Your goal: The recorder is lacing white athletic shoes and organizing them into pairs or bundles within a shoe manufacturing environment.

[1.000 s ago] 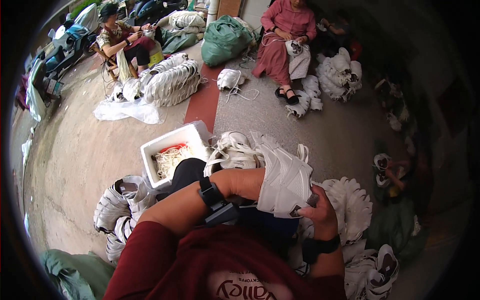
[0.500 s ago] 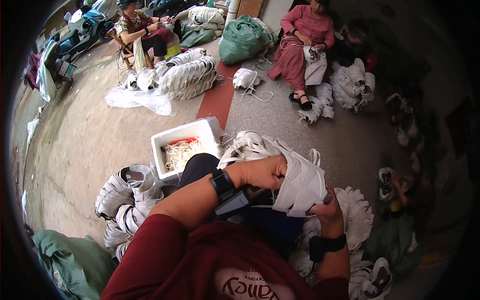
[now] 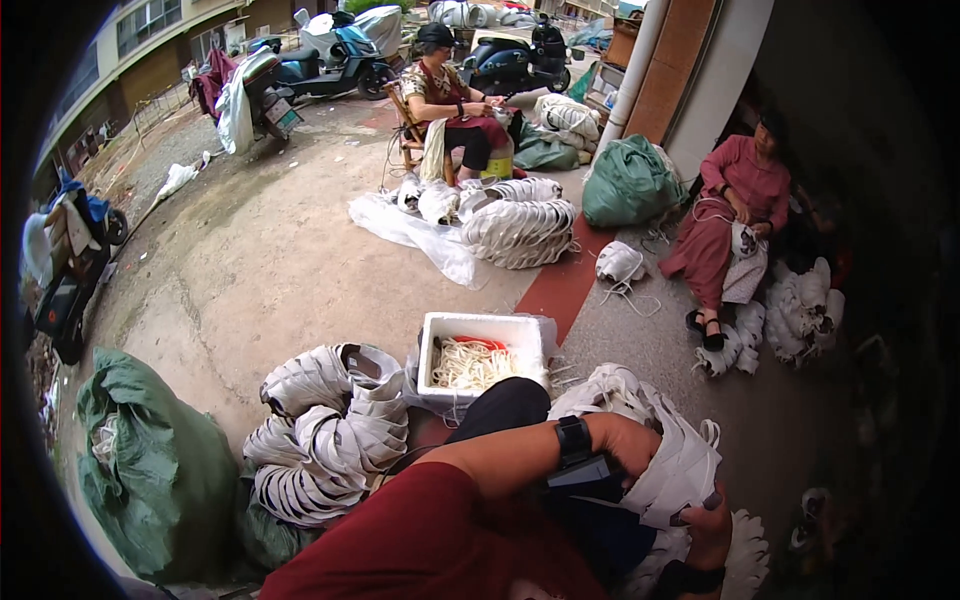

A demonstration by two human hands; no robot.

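Note:
My left hand (image 3: 628, 447), with a black watch on its wrist, grips the top of a folded white paper bag (image 3: 680, 470) held over my lap. From below, my right hand (image 3: 708, 518) holds the same bag at its lower edge, fingers curled on it. More white bags with cord handles (image 3: 610, 392) lie in a heap just beyond my knee. A white foam box (image 3: 482, 362) of pale cords with something red in it stands in front of me on the ground.
Rolled stacks of white bags (image 3: 330, 425) lie at my left beside a green sack (image 3: 150, 470). Two seated people (image 3: 455, 100) (image 3: 730, 215) work with more bag piles, a green sack (image 3: 630, 185) between them. Scooters (image 3: 335, 55) are parked behind.
The view has tilted up, showing more of the yard. My hands and the white bag have dropped lower right in the picture, both still holding it.

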